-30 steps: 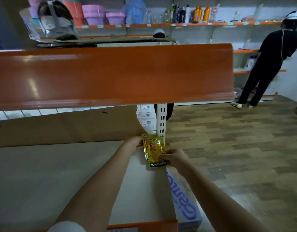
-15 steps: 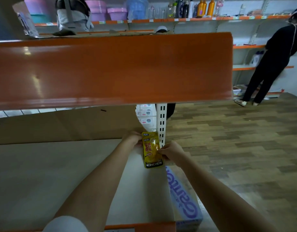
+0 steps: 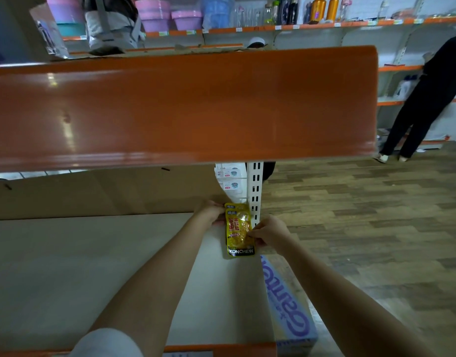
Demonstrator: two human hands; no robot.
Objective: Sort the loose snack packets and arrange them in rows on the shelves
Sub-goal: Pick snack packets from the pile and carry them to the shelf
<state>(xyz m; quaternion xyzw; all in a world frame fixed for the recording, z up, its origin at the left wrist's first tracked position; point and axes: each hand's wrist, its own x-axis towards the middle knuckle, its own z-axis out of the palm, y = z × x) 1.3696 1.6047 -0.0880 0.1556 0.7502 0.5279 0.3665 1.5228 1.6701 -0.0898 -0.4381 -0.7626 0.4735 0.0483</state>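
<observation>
2 yellow snack packets (image 3: 239,229) stacked on pale shelf (image 3: 93,266). Left hand (image 3: 211,212) pinching upper-left edge, right hand (image 3: 269,231) pinching right edge. Since 1.0 s ago: packets squared up, less fanned.

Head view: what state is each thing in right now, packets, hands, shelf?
Yellow snack packets: stacked, lying at the shelf's far right end, held on both sides.
Left hand: fingers on the packets' upper left edge.
Right hand: pinching the packets' right edge.
Lower shelf: bare to the packets' left.
Purple box: closed, beside the shelf's right edge.
</observation>
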